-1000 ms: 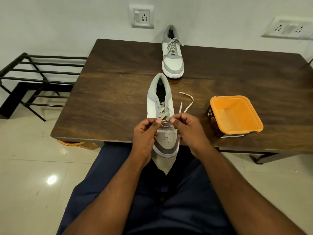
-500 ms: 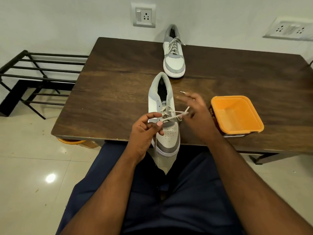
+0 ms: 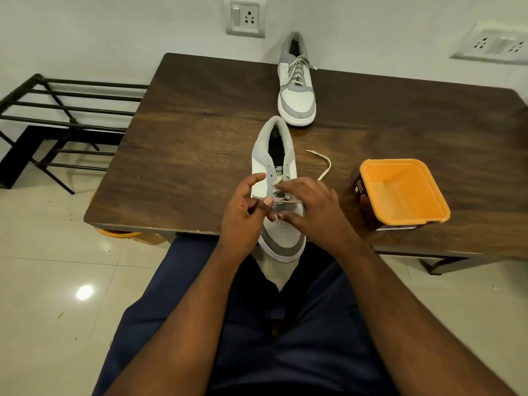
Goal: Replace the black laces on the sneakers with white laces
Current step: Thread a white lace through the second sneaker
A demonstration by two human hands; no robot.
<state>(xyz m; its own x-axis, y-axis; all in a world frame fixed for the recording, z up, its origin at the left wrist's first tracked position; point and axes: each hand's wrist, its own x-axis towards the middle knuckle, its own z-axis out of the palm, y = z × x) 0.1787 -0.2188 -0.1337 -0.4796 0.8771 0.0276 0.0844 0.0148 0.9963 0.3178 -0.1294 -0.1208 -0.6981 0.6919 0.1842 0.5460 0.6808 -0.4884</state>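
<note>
Your left hand [image 3: 243, 212] pinches the white lace [image 3: 281, 200] over the near sneaker [image 3: 278, 195], whose toe overhangs the tabletop's [image 3: 185, 138] near edge. Your right hand [image 3: 311, 210] rests on it with loosely curled fingers; whether that grip holds lace, you cannot tell. The second sneaker [image 3: 297, 90] stands at the far edge.

Right hand [image 3: 313, 212] hides lower eyelets of near sneaker [image 3: 275, 178]; lace grip unclear.

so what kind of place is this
Probably a room in a home: a wooden table against a plain wall with a switch socket, a black metal rack beside it, and a glossy tiled floor.
</note>
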